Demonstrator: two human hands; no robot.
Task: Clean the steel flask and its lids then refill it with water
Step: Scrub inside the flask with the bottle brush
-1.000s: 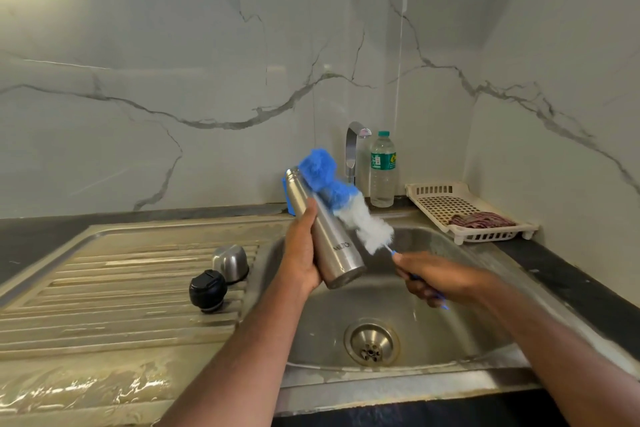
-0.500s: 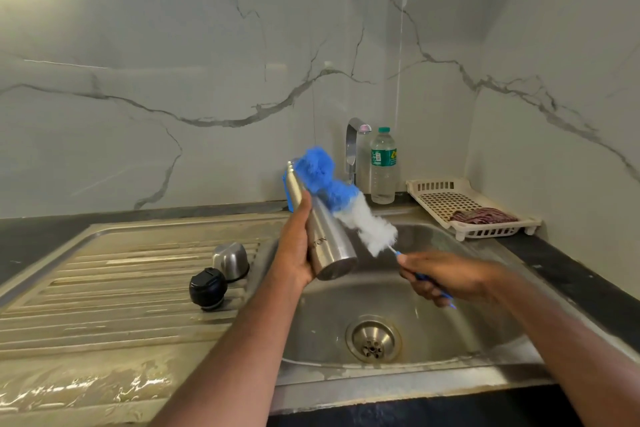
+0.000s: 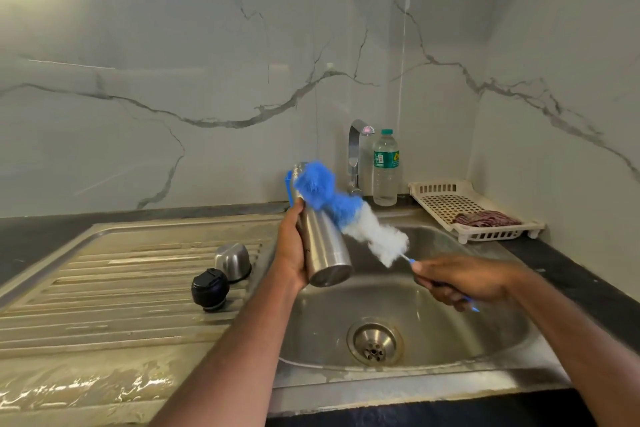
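Note:
My left hand [image 3: 292, 246] grips the steel flask [image 3: 323, 246] over the sink, mouth tilted up and away from me. My right hand [image 3: 460, 279] holds the thin handle of a blue and white bottle brush [image 3: 349, 215]. The brush's blue tip lies against the flask's open mouth, and its bristles are blurred. The steel cup lid [image 3: 232, 260] and the black stopper lid [image 3: 210, 289] sit side by side on the ribbed drainboard [image 3: 104, 288], left of the flask.
The sink basin [image 3: 460, 333] with its drain [image 3: 374, 345] lies below the hands. A tap [image 3: 355, 156] and a plastic water bottle [image 3: 385, 166] stand at the back. A cream rack [image 3: 446, 201] holding a dark cloth [image 3: 485, 218] sits at the right. Wet film covers the near drainboard.
The brush tip has come closer to the flask's mouth and now overlaps it. The flask has tilted a little more towards me at its base; the right hand has shifted slightly right.

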